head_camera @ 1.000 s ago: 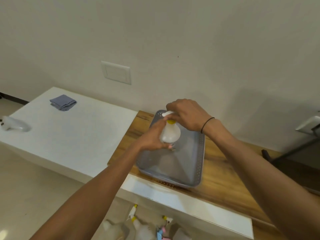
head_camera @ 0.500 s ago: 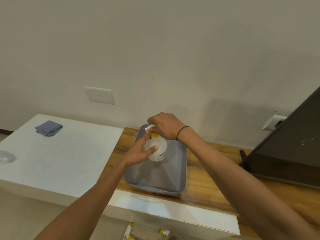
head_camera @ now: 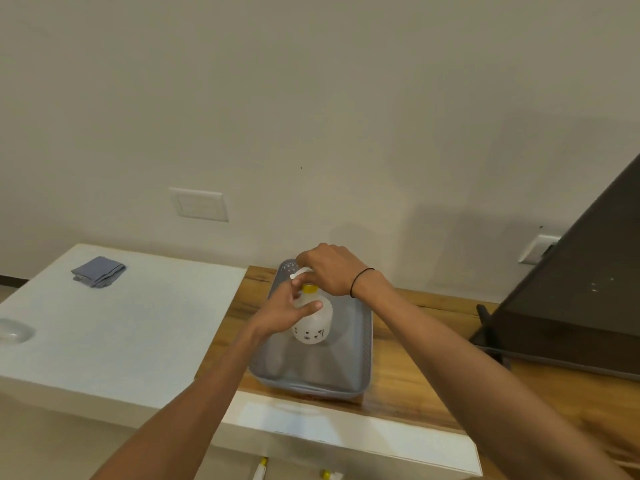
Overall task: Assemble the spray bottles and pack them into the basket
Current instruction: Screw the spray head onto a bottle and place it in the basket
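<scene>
Your left hand (head_camera: 282,315) wraps the white spray bottle (head_camera: 313,322) by its rounded body, thumb laid across the front, so that grip is clamped on the bottle. Your right hand (head_camera: 330,271) comes over from 2 o'clock and closes its grip on the white trigger head (head_camera: 298,274), whose nozzle pokes out toward 10 o'clock; the yellow collar (head_camera: 309,289) shows just below your right fingers (head_camera: 304,263), at the neck of the bottle. A thin black band (head_camera: 360,282) circles your right wrist.

You hold the bottle tilted, base toward you, over the far half of the grey perforated basket (head_camera: 360,344); I cannot tell whether it touches the basket floor. The basket sits on the wooden surface (head_camera: 408,368), with its long side running from 6 to 12 o'clock and its far end near the wall (head_camera: 311,98).

At 9 o'clock from the basket, the white surface (head_camera: 121,334) butts against the wood. A folded blue-grey cloth (head_camera: 98,271) lies toward its far left corner, at 10 o'clock, and a blurred clear object (head_camera: 14,332) rests at its left edge. A white switch plate (head_camera: 199,204) is on the wall at 11 o'clock. At 3 o'clock a dark screen (head_camera: 571,306) leans on its stand, with a wall socket (head_camera: 536,249) partly hidden behind its edge.

At 6 o'clock, below the surface edge, two yellow-collared spray heads (head_camera: 261,471) peek into view on the floor
</scene>
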